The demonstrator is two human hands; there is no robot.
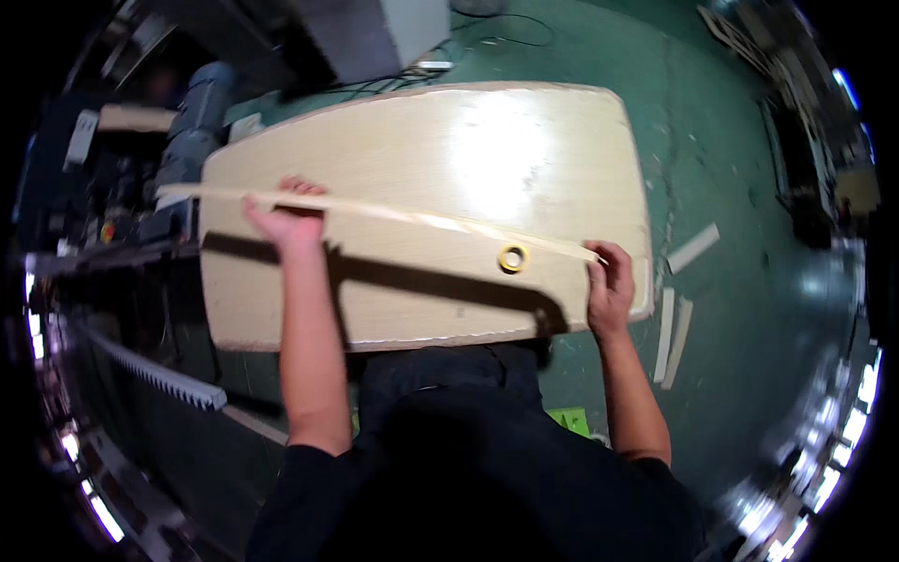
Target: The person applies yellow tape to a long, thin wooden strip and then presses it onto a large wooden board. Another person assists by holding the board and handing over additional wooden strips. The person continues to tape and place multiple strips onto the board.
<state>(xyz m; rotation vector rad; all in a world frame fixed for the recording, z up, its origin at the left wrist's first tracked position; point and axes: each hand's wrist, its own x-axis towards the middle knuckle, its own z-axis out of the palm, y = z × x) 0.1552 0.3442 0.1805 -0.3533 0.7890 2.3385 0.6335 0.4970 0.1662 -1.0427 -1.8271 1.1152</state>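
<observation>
A long, thin, pale wooden strip (421, 218) is held above the table, slanting from upper left down to the right. My left hand (288, 215) is closed on it near its left end, palm upward, and the tip sticks out beyond the fingers. At the other end, my right hand (611, 286) pinches the strip between thumb and fingers near the table's right side. Below lies a light wood-coloured tabletop (403, 140) with rounded corners, and the strip's dark shadow falls across it. A yellow roll of tape (524, 258) rests on the surface, left of my right hand.
Pale strips (693, 248) lie on the green floor to the right, two of them (664, 337) side by side. Left of the table stands a grey motor-like machine (201, 108). Black cables (375, 89) run behind. A toothed metal bar (169, 379) is at lower left.
</observation>
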